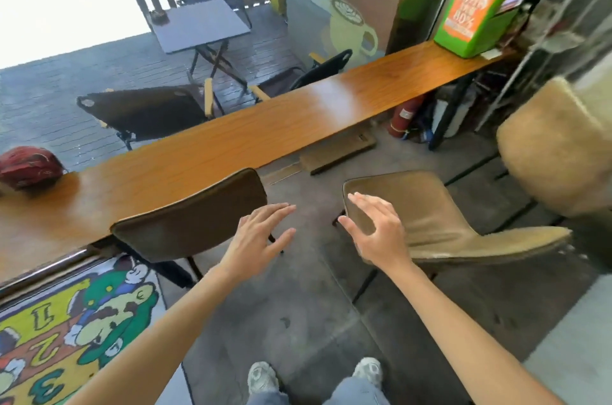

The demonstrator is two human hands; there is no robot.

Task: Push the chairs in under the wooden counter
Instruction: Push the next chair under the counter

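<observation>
A long wooden counter (251,139) runs from lower left to upper right. A dark brown chair (188,219) stands with its back close to the counter's edge. A tan chair (427,216) stands away from the counter on the grey floor, turned sideways. A second tan chair back (556,146) shows at the right edge. My left hand (261,235) hovers with spread fingers just right of the brown chair's back, touching nothing. My right hand (374,226) is spread in front of the tan chair's back edge; contact is unclear.
A red helmet (29,166) lies on the counter's left end and a green box (473,7) on its right end. A fire extinguisher (404,116) stands under the counter. A cartoon rug (76,325) covers the floor at lower left. Beyond the window are folding chairs and a table.
</observation>
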